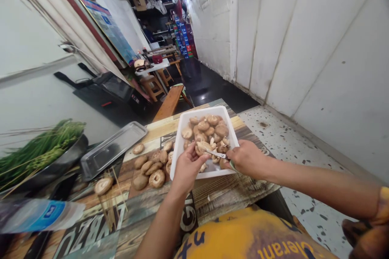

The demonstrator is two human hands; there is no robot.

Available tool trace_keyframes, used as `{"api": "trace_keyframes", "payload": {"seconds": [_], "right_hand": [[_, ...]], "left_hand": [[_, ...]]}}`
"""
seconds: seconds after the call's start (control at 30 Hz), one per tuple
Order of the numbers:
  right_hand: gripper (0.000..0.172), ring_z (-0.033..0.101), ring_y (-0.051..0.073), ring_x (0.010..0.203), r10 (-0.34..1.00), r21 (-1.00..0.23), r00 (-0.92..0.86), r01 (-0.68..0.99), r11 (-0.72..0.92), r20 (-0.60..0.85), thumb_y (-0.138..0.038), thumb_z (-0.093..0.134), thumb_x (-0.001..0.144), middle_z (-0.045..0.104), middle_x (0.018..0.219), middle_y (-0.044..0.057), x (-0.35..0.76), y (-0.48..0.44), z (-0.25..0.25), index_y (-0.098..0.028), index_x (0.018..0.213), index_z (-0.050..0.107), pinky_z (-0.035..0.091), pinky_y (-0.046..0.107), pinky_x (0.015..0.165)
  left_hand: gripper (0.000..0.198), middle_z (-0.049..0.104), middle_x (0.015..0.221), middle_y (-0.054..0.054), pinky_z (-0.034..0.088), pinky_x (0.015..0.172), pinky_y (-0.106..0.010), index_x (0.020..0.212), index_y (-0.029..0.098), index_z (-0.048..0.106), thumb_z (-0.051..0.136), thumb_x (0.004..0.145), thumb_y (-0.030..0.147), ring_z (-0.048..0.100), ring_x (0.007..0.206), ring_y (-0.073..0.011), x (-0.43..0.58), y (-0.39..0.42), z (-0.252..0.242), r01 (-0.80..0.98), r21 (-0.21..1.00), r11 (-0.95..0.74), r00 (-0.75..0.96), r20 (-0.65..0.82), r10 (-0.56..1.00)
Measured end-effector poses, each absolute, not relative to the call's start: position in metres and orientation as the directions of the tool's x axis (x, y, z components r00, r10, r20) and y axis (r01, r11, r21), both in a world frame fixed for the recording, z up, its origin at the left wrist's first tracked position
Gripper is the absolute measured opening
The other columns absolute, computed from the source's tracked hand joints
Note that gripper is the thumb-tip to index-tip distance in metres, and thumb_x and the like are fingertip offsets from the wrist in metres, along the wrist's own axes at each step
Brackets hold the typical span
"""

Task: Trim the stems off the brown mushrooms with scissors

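Observation:
My left hand point(187, 166) is closed on a mushroom point(203, 147) over the near edge of a white tray point(185, 119) filled with brown mushrooms point(209, 127). My right hand point(247, 158) grips a small knife point(219, 154) whose blade points left and touches that mushroom. Several more mushrooms point(152, 166) lie loose on the table to the left of the tray. One mushroom point(103, 185) lies apart, farther left.
An empty metal tray point(112, 149) sits left of the white tray. A dark pan of green chives point(39, 151) stands at far left. Wooden skewers point(109, 204) and a plastic water bottle point(39, 215) lie near the front left. Stools and tables fill the passage behind.

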State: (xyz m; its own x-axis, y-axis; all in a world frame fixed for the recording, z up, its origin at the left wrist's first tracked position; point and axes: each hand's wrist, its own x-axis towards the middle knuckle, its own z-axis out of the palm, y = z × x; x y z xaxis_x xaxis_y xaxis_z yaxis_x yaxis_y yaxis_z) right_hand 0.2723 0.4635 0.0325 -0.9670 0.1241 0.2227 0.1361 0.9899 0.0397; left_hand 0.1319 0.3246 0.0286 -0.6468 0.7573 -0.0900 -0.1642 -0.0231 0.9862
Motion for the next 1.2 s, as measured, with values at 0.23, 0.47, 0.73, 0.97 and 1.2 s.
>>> {"api": "trace_keyframes", "payload": {"seconds": [0.23, 0.47, 0.73, 0.97, 1.2], "right_hand": [[0.032, 0.064, 0.02, 0.07, 0.195, -0.007, -0.975, 0.196, 0.981, 0.105, -0.044, 0.059, 0.081, 0.072, 0.074, 0.011, 0.271, 0.469, 0.043, -0.013, 0.084, 0.07, 0.035, 0.032, 0.074], [0.032, 0.066, 0.024, 0.078, 0.273, -0.131, -0.961, 0.266, 0.955, 0.045, -0.046, 0.062, 0.08, 0.073, 0.077, 0.011, 0.269, 0.461, 0.043, -0.016, 0.086, 0.071, 0.039, 0.031, 0.072], [0.053, 0.039, 0.007, 0.033, -0.02, -0.972, -0.974, 0.227, -0.067, -0.226, -0.067, 0.054, 0.078, 0.044, 0.041, -0.008, 0.269, 0.476, 0.061, -0.014, 0.078, 0.062, 0.035, 0.021, 0.04], [0.061, 0.056, 0.01, 0.046, -0.142, -0.785, -0.873, 0.482, -0.388, -0.466, -0.071, 0.054, 0.078, 0.054, 0.055, -0.002, 0.267, 0.478, 0.049, -0.012, 0.088, 0.063, 0.033, 0.015, 0.031], [0.058, 0.056, 0.009, 0.046, -0.117, -0.75, -0.916, 0.384, -0.539, -0.384, -0.068, 0.056, 0.078, 0.052, 0.057, -0.002, 0.286, 0.467, 0.043, -0.012, 0.089, 0.063, 0.035, 0.013, 0.029]], "left_hand": [[0.072, 0.066, 0.121, -0.012, 0.045, 0.099, -0.036, 0.126, 0.014, 0.056, 0.081, 0.06, 0.024, 0.061, 0.111, -0.0232, 0.124, 0.323, 0.022, -0.227, 0.974, -0.008, -0.628, -0.14, 0.765], [0.067, 0.066, 0.121, -0.012, 0.046, 0.097, -0.035, 0.122, 0.013, 0.057, 0.08, 0.06, 0.024, 0.062, 0.109, -0.0234, 0.13, 0.327, 0.024, -0.188, 0.982, -0.021, -0.621, -0.102, 0.777], [0.072, 0.067, 0.116, -0.012, 0.047, 0.093, -0.032, 0.125, 0.013, 0.053, 0.081, 0.059, 0.025, 0.063, 0.103, -0.0208, 0.127, 0.323, 0.023, -0.159, 0.987, -0.004, -0.654, -0.102, 0.75], [0.064, 0.063, 0.117, -0.011, 0.047, 0.094, -0.039, 0.136, 0.019, 0.044, 0.065, 0.076, 0.028, 0.062, 0.103, -0.0222, 0.074, 0.28, 0.033, 0.331, 0.902, 0.277, -0.897, 0.21, 0.388], [0.06, 0.06, 0.119, -0.02, 0.043, 0.096, -0.046, 0.14, 0.013, 0.044, 0.053, 0.082, 0.021, 0.055, 0.114, -0.0334, 0.002, 0.234, 0.016, 0.427, 0.279, 0.86, -0.903, 0.172, 0.393]]}}
